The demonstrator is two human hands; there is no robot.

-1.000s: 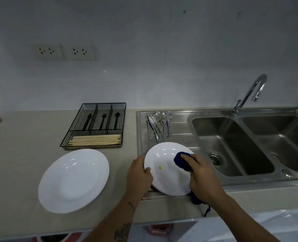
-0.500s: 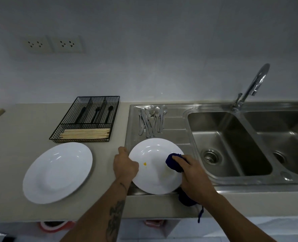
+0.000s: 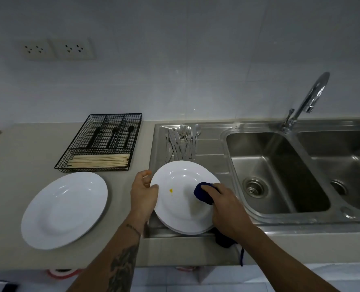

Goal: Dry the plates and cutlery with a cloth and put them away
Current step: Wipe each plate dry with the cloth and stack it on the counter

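A white plate (image 3: 179, 199) with a small yellow speck is tilted over the steel draining board (image 3: 212, 148), on top of other white plates. My left hand (image 3: 143, 194) grips its left rim. My right hand (image 3: 225, 209) holds a dark blue cloth (image 3: 203, 193) pressed against the plate's right side; the cloth's tail hangs below my wrist. Another white plate (image 3: 64, 209) lies flat on the beige counter to the left. Several pieces of silver cutlery (image 3: 181, 142) lie at the back of the draining board.
A black wire cutlery tray (image 3: 101, 144) holding black utensils and wooden chopsticks stands behind the left plate. A double steel sink (image 3: 280, 175) with a curved tap (image 3: 309, 98) fills the right side. Wall sockets (image 3: 57, 49) sit high at the left.
The view has shifted a little. My right hand has slid the cloth slightly across the plate's right side; my left hand keeps its hold on the rim.
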